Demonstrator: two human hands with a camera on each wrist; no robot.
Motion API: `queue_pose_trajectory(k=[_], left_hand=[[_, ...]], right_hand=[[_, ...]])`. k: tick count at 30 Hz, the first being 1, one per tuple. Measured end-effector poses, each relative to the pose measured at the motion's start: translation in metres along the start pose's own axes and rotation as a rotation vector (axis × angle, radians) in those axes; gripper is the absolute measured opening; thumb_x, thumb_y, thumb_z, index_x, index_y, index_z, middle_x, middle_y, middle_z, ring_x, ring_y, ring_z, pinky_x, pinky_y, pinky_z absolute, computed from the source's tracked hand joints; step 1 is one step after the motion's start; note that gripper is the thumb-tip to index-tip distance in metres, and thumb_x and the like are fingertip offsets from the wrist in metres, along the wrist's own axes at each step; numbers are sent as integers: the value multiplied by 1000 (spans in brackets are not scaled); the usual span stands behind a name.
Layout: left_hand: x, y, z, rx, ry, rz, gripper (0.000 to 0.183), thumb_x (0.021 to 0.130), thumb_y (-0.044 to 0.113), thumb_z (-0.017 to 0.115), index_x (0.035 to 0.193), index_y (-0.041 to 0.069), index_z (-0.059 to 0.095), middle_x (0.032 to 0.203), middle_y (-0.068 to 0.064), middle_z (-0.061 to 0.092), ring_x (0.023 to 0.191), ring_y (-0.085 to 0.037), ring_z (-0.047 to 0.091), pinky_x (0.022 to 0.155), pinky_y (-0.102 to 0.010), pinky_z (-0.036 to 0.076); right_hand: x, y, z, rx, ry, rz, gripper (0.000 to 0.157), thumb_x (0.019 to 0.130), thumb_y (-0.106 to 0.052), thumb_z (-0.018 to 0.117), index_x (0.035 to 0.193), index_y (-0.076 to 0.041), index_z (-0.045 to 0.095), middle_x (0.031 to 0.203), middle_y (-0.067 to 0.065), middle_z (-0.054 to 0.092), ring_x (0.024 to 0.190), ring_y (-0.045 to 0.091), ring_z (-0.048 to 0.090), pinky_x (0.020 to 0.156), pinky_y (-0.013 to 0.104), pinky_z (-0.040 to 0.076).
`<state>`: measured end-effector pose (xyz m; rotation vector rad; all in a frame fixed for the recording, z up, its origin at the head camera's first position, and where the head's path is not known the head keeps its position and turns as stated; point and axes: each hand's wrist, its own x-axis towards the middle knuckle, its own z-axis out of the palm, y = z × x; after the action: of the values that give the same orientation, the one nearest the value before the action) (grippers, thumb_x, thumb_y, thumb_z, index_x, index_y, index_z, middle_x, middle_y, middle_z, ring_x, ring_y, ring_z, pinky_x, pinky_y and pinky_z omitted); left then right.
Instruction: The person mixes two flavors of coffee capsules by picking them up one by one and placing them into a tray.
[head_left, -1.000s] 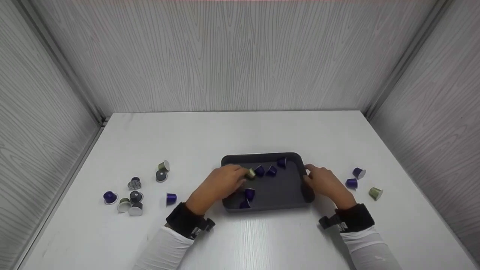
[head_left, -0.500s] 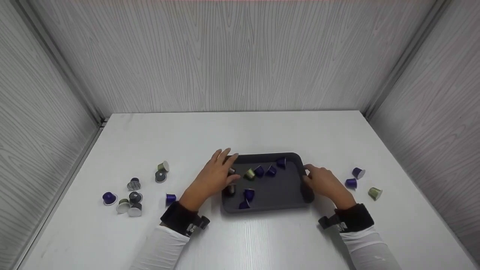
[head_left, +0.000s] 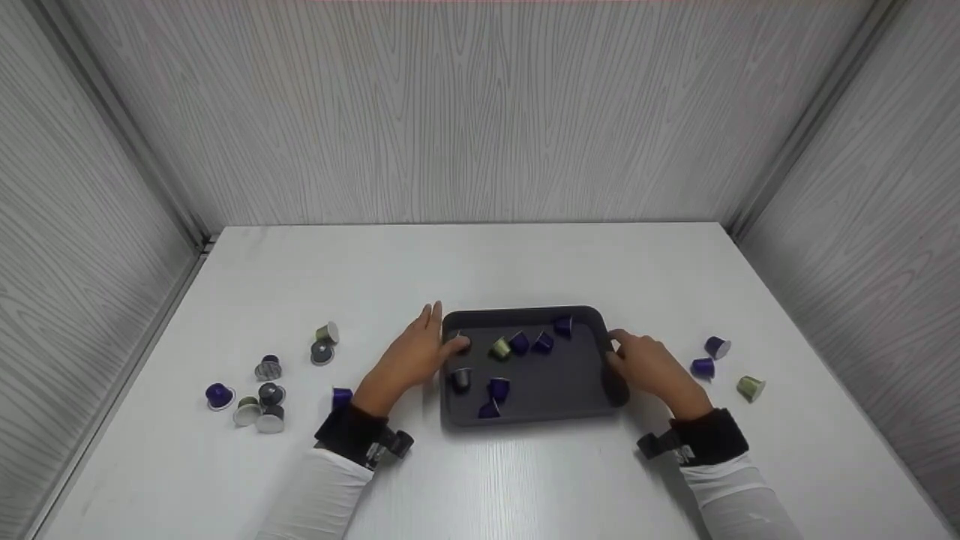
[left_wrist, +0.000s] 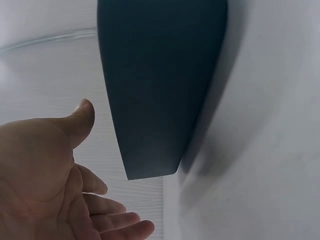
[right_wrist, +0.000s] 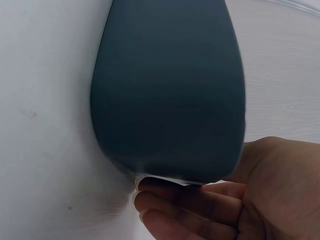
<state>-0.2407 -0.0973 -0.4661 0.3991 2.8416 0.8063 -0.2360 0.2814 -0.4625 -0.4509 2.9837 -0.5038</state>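
Observation:
A dark grey rectangular tray [head_left: 562, 390] rests on the table with coffee capsules lying in it: several purple ones [head_left: 498, 388], a green capsule [head_left: 500, 348] and a dark grey capsule [head_left: 461, 379]. Another capsule at the tray's left end is partly hidden by my left thumb. My left hand [head_left: 409, 356] is beside that end, fingers extended and thumb over the rim. In the left wrist view its fingers hold nothing. At the opposite end my right hand [head_left: 652, 367] grips the tray, thumb on the rim and fingers curled under the outer wall [right_wrist: 170, 90].
On the table's left lie several capsules, among them a purple one [head_left: 220, 396], a grey one [head_left: 322, 352] and a green one [head_left: 328, 332]. To the right are two purple capsules [head_left: 703, 367] and a green capsule [head_left: 751, 387]. Wood-grained panels [head_left: 472, 112] stand around the table.
My left hand has let go of the green capsule in the tray, opened and drawn back left to the tray's end. Grey capsules there came into view. The right hand stays put.

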Motion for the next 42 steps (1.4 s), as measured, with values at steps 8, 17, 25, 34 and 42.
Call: queue_pose_trajectory(k=[8, 17, 25, 34, 42], left_hand=[[4, -3, 3, -25, -42, -37, 80, 102, 51, 42, 154, -4, 15, 131, -27, 55, 93, -31, 64, 90, -45, 48], [5, -2, 5, 26, -28, -23, 69, 104, 39, 46, 152, -4, 22, 117, -28, 63, 98, -34, 64, 90, -47, 49], [7, -5, 7, 29, -19, -32, 62, 102, 25, 47, 152, -4, 24, 104, -24, 66, 78, -28, 62, 74, -43, 52], [8, -8, 9, -45, -47, -59, 67, 101, 23, 48, 154, -3, 16, 105, -19, 64, 81, -24, 59, 76, -41, 49], [4, -16, 13, -152, -50, 10, 67, 104, 23, 45, 153, -6, 10, 147, -28, 38, 132, -36, 44, 110, -45, 34]], right_hand=[[1, 1, 0, -3, 4, -6, 38, 97, -14, 54, 130, 4, 54, 83, 9, 67, 70, 25, 62, 64, 44, 51], [1, 0, -1, -4, 8, 4, 39, 97, -15, 54, 130, 4, 54, 84, 10, 67, 71, 25, 62, 66, 44, 52], [2, 0, -3, 3, -8, 14, 41, 97, -18, 55, 132, 4, 54, 84, 9, 68, 73, 25, 63, 66, 44, 51], [3, 1, -5, 23, -29, 43, 43, 99, -24, 57, 132, 2, 54, 91, 10, 69, 77, 25, 64, 67, 43, 51], [-5, 1, -6, 61, 18, 42, 51, 99, -37, 57, 134, 0, 54, 96, 11, 72, 82, 26, 67, 71, 45, 52]])
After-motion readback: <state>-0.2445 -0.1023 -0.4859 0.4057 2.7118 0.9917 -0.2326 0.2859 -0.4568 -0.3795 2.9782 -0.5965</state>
